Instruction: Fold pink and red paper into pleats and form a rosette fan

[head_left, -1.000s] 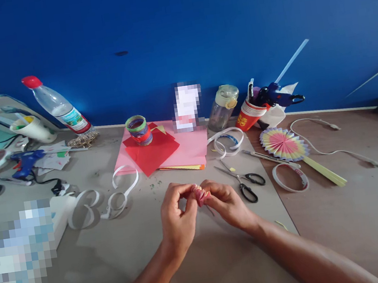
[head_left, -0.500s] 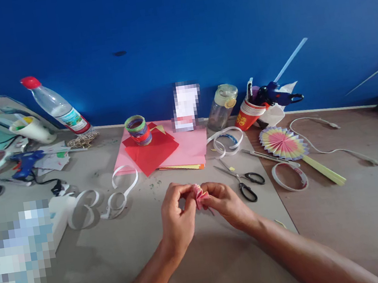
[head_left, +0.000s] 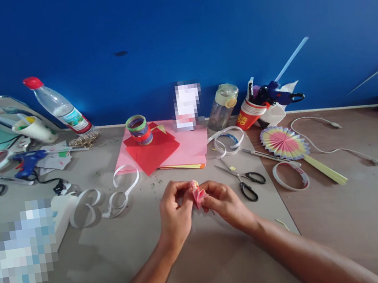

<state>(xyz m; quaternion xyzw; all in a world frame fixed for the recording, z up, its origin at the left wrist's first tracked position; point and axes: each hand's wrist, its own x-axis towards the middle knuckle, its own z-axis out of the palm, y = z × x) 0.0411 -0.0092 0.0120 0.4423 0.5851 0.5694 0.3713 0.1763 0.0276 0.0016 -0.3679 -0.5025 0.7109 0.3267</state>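
Observation:
Between my two hands is a small piece of pleated pink paper [head_left: 199,197], its folds fanned out a little and a pale yellowish edge at the top. My left hand [head_left: 178,208] pinches its left side between thumb and fingers. The right side is gripped by my right hand [head_left: 223,201], thumb on top. A thin dark strip sticks out below my right fingers; I cannot make out what it is. Just right of my hands lie black-handled scissors [head_left: 244,183] with the blades apart.
Behind my hands are red paper [head_left: 152,158] and pink sheets [head_left: 193,148] under a tape roll stack [head_left: 144,138]. A paper fan [head_left: 284,142], a tape ring [head_left: 290,176] and a red cup [head_left: 250,114] stand or lie rightward. White paper strips [head_left: 124,192], a blue glue gun [head_left: 28,163] and a bottle [head_left: 65,109] are leftward.
The pleated paper has turned slightly in my fingers, and its folds are spread wider toward me. Both hands keep their pinch in nearly the same place.

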